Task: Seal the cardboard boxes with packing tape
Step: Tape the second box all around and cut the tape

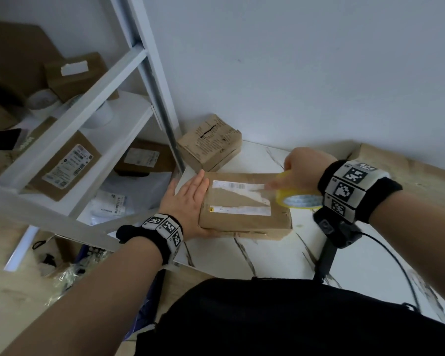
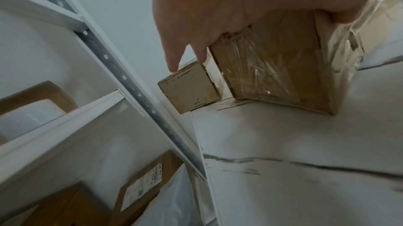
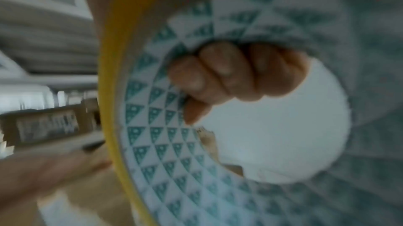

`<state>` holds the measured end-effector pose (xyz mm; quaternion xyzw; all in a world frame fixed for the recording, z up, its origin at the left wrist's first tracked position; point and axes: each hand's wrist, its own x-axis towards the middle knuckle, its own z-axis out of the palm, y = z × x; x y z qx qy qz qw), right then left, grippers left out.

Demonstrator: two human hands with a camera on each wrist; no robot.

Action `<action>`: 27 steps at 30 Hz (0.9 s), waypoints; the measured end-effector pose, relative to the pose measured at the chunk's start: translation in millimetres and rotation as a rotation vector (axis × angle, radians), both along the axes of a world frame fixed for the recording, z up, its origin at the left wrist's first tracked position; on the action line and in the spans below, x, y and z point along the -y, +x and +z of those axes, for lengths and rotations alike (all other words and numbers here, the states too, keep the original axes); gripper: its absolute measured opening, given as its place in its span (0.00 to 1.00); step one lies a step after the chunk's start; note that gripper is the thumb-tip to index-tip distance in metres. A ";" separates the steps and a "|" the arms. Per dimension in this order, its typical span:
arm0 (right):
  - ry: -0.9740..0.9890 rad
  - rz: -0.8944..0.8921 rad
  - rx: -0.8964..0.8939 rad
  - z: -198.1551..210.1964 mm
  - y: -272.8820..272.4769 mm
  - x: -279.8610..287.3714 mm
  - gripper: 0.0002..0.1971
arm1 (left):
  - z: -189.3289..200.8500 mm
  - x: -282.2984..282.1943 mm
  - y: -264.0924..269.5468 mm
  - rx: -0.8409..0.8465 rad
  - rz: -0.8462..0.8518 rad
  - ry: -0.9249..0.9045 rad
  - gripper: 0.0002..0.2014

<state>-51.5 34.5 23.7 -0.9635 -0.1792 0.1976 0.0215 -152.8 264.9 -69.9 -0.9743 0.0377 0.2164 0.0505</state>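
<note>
Here, two cardboard boxes sit on the marble table (image 1: 242,255): the labelled box (image 1: 244,209) and a smaller box (image 1: 210,141) at its eleven o'clock. The left hand (image 1: 188,199) lies flat, fingers straight, against the labelled box's nine o'clock end. The right hand (image 1: 303,168) curls its fingers (image 3: 218,71) through the one tape roll (image 1: 299,199), at three o'clock.

Head view downward; wrist views close.

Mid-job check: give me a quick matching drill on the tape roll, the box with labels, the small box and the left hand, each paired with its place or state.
Things:
1. tape roll
2. labelled box
3. small box
4. left hand

Places or states:
A. at the back of the table, near the wall
B. lies flat on the left end of the labelled box
C. held in the right hand
D. between the two hands

Pairs: 1-C, 2-D, 3-A, 4-B
</note>
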 end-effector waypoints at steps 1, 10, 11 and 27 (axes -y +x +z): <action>-0.035 0.000 0.019 -1.3 0.4 4.5 0.29 | 0.4 1.8 0.0 0.001 -0.002 0.013 0.65; 0.277 -0.198 -0.150 -3.6 18.6 50.7 0.27 | 7.4 14.6 1.4 -0.048 0.092 -0.045 0.66; 0.309 -0.223 -0.175 -6.6 18.3 56.2 0.26 | 9.3 19.2 2.5 -0.040 0.112 -0.052 0.67; 0.055 -0.226 -0.123 -38.1 21.3 71.0 0.31 | -7.8 69.8 11.9 0.041 0.110 -0.146 0.69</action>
